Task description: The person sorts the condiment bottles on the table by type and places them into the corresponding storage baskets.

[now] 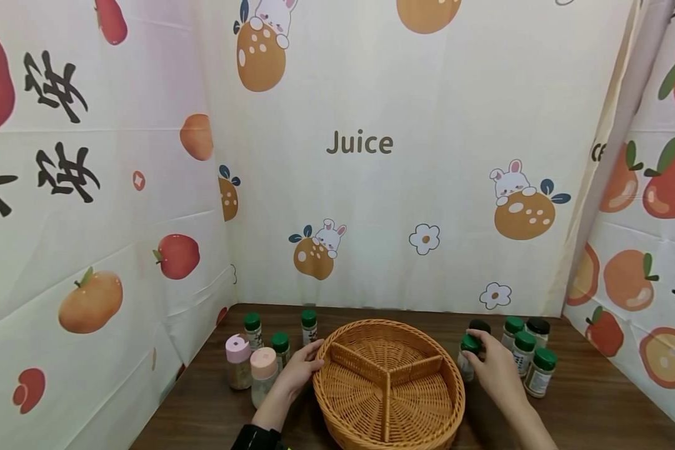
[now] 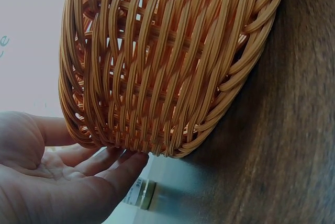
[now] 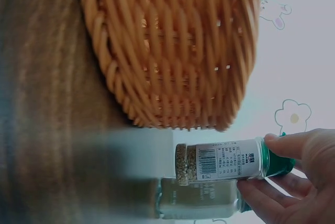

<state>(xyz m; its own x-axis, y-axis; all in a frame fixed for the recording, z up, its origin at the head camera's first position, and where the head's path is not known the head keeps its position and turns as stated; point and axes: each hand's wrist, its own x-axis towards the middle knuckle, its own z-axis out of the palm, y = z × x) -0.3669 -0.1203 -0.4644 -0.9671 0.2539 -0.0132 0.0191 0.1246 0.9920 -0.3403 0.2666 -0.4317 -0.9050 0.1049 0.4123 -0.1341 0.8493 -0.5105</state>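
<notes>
A round wicker basket (image 1: 337, 409) with three compartments sits on the dark wooden table (image 1: 596, 412). My left hand (image 1: 300, 370) rests with straight fingers against the basket's left rim; in the left wrist view the fingers (image 2: 112, 169) touch the basket wall (image 2: 167, 62). My right hand (image 1: 492, 362) pinches the green cap of a small spice jar (image 1: 468, 356) just right of the basket. In the right wrist view that jar (image 3: 230, 161) is lifted by its cap, with another jar (image 3: 199, 200) behind it and the basket (image 3: 172, 46) beside it.
Several green-capped jars (image 1: 531, 359) and black-capped ones stand at the right. At the left stand two pink-capped bottles (image 1: 252, 369) and three green-capped jars (image 1: 281, 334). Printed cloth walls (image 1: 371, 156) close in the back and both sides.
</notes>
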